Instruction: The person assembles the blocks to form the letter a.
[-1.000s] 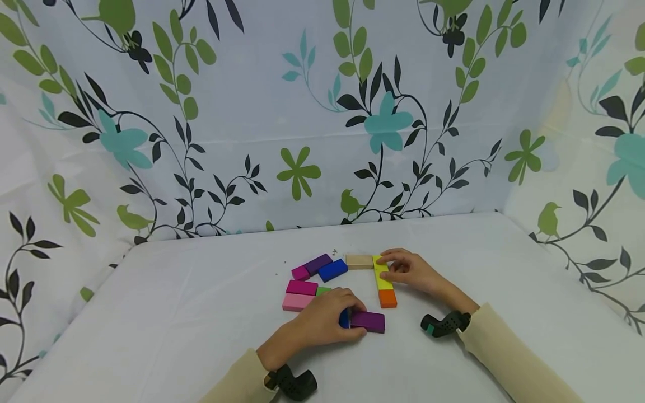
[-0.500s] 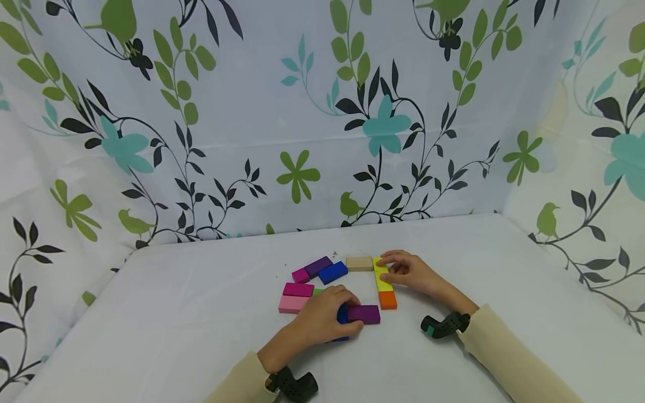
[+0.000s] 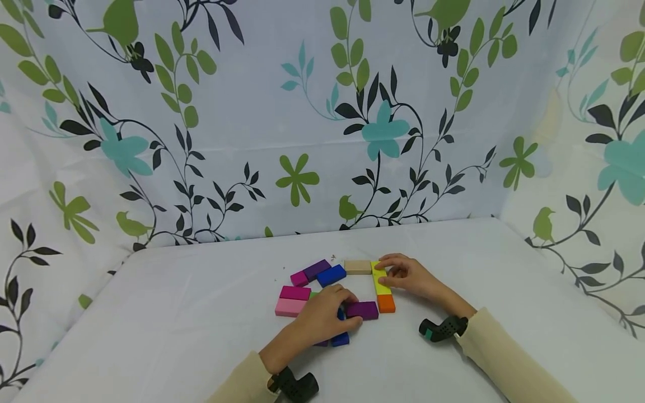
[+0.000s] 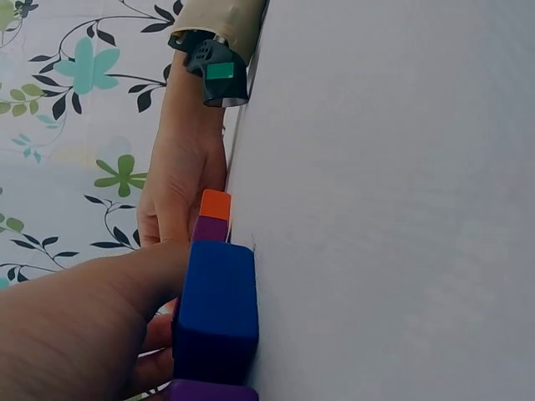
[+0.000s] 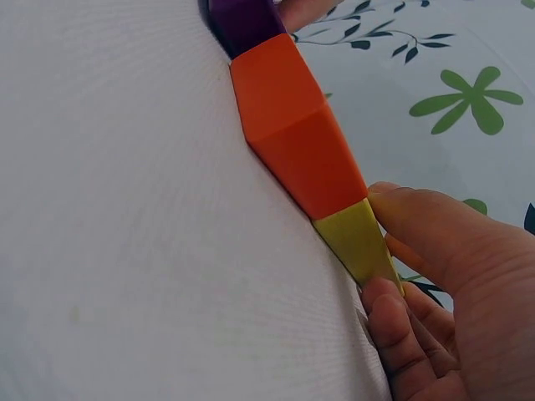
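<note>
In the head view my left hand [image 3: 317, 313] pinches a purple block [image 3: 364, 310] at its left end, thumb in front and fingers behind. A blue block [image 3: 340, 339] lies just in front of the thumb; in the left wrist view it stands large beside the hand. My right hand [image 3: 410, 278] holds the yellow block [image 3: 381, 280] between thumb and fingers. An orange block [image 3: 386, 304] touches the near end of the yellow one. The right wrist view shows the yellow block [image 5: 361, 241] between the fingertips. The left hand hides part of the blocks under it.
A beige block [image 3: 358, 267] meets the yellow one's far end. Left of it lie another blue block [image 3: 331, 275], a dark purple block [image 3: 316, 269] and magenta and pink blocks [image 3: 290, 307]. A white cloth covers the table [image 3: 176, 324]; a patterned curtain [image 3: 227, 101] hangs behind.
My left hand has shifted the purple block left and slightly away from me. The blue block in front of the thumb has come into view. My right hand has stayed at the yellow block.
</note>
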The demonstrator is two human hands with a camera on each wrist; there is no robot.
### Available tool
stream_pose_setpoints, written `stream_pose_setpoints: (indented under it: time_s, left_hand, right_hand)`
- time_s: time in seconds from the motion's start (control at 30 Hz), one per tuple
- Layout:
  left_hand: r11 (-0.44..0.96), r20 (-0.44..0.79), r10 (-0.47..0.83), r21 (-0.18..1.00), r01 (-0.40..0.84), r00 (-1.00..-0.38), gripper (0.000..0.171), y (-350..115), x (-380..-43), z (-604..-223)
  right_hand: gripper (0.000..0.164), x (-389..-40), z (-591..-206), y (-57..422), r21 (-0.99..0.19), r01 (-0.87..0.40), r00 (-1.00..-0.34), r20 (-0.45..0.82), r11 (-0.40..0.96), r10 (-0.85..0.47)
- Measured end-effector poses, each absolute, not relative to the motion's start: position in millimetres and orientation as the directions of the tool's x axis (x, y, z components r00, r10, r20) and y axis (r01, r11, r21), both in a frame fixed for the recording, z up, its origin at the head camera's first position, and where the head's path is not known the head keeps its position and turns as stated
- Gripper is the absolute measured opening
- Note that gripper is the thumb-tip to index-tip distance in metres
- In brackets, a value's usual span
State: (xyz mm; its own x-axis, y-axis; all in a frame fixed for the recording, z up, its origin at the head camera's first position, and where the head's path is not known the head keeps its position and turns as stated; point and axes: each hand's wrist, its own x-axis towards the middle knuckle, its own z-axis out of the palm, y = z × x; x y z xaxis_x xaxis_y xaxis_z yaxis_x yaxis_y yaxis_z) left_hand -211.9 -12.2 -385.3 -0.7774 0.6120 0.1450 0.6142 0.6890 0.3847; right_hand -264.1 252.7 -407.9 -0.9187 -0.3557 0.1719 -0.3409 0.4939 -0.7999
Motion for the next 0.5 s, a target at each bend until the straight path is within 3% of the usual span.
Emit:
stream_pose_setpoints:
  time_s: [0.5]
  left_hand:
    - [0.696,0.16,0.61,0.36,0.621,-0.776,0.037,-4.5,-218.9,-387.8]
  right_hand:
    - [0.033,-266.1,-409.6,252.9,-0.797,-0.347,-0.917,0.178,0.494,-0.356]
